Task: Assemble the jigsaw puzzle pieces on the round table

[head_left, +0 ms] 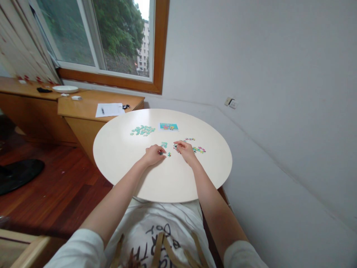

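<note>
Round table (125, 163), wood floor, window at upper left.
Small piece pinched in left hand (154, 154); right hand (185, 150) curled over puzzle pieces (198, 149), grip can't be told.

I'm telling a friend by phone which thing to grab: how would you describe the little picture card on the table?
Start at the round cream table under the window. Toward its far edge, beyond both hands, lies the picture card. It is the only flat rectangle there, teal and whole, while the green piece pile beside it on the left is loose and scattered.
</note>
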Available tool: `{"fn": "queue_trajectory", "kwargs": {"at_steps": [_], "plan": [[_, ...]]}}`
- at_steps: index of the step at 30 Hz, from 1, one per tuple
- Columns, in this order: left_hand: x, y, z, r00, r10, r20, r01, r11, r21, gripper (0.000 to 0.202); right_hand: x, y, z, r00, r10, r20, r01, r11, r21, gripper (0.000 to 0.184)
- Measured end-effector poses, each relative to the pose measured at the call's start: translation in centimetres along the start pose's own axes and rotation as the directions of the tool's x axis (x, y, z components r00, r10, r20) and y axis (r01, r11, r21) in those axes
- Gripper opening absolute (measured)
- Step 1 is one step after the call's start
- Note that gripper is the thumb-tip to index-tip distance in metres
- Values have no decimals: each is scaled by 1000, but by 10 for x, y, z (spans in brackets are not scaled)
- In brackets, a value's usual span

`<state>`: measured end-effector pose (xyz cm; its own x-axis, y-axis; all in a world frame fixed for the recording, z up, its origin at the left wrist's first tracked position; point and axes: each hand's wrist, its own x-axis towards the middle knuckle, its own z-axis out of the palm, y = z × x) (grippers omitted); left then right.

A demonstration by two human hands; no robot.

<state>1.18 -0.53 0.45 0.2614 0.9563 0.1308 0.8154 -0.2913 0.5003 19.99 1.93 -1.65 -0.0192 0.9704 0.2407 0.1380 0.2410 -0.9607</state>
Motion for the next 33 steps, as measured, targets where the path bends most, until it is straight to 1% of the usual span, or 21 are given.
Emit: {"fn": "queue_trajectory", "kwargs": {"at_steps": [8,19,25,33], "plan": [[1,-1,1,1000,5,4,-5,1000,5,23,2,4,3,998,57,-24,-58,998,-12,17],[2,-3,3,1000,12,0,-12,1000,5,23,2,6,5,997,70,-16,-69,998,12,14],[1,-1,0,1000,5,17,-5,1000,5,23,2,7,5,998,60,-8,-60,998,21,16],[1,-4,3,1000,7,1,-7,1000,-7,23,0,5,6,999,44,10,-45,999,16,23]]}}
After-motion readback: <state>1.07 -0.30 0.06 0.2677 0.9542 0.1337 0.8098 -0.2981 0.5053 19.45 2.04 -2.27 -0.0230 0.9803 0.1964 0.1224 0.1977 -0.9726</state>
